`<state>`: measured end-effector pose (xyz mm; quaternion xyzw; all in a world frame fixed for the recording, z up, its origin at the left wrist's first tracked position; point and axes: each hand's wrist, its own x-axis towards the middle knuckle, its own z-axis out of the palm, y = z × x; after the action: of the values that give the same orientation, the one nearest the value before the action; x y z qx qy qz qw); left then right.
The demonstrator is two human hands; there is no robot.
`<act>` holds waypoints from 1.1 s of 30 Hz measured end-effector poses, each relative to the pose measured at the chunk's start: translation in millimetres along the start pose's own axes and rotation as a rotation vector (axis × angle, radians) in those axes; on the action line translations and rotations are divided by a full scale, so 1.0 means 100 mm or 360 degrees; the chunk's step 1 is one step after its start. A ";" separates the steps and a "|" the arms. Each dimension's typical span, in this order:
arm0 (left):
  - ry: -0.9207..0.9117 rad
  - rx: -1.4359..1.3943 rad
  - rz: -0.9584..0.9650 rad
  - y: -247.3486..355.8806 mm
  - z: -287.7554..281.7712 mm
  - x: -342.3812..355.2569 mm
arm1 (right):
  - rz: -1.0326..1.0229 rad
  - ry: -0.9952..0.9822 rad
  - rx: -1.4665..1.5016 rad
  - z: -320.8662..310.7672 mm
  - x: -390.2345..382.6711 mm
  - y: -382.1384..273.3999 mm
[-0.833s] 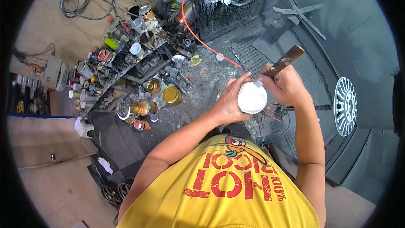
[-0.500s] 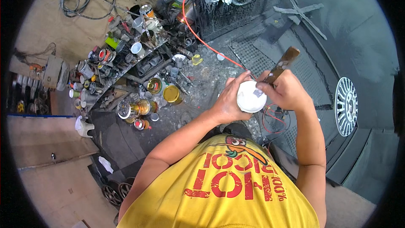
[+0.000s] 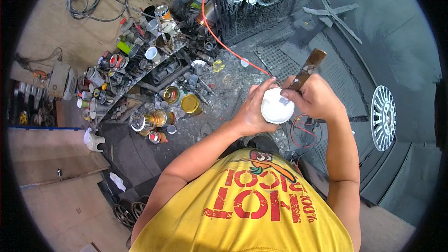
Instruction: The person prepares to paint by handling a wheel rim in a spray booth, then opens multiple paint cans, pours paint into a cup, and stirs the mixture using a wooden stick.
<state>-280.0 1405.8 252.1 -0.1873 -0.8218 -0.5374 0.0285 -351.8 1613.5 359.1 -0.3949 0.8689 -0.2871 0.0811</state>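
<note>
My left hand [image 3: 252, 109] is wrapped around the side of a round white cup [image 3: 277, 109], seen from above with a smooth white inside. Closed on a flat, brown, stained stirring stick [image 3: 308, 70], my right hand [image 3: 317, 98] sits at the cup's right rim. The stick's upper end juts out above my fist, and its greyish lower end reaches over or into the cup. How deep the tip sits cannot be made out. A red air hose [image 3: 219, 39] runs down to just behind the cup, where my hands hide its end.
A cluttered bench [image 3: 135, 77] with cups and paint cans stands at the left. Open tins [image 3: 191, 104] and several cans are on the stained floor below it. A silver multi-spoke wheel [image 3: 383, 118] is at the right. Coiled red tubing [image 3: 303, 130] hangs below my right hand.
My right hand and the stick have shifted slightly left, with the stick's upper end a little higher. The cup has barely moved in my left hand.
</note>
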 end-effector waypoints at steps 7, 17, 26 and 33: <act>0.0061 0.0030 0.0093 -0.06 0.03 0.02 | -0.0078 0.0254 0.0194 0.10 0.15 -0.04; 0.0028 0.0032 0.0081 -0.02 -0.03 0.00 | 0.0011 0.0111 0.0075 -0.05 0.09 -0.05; 0.0024 -0.0004 0.0007 -0.03 -0.05 -0.01 | -0.0168 0.0047 0.0241 0.05 0.09 -0.13; 0.0075 -0.0014 0.0100 -0.05 -0.04 0.00 | 0.0039 0.0149 -0.0039 0.01 0.14 0.02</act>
<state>-282.5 1400.4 249.0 -0.2005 -0.8122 -0.5440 0.0640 -361.8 1604.2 358.9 -0.3714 0.8800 -0.2935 0.0389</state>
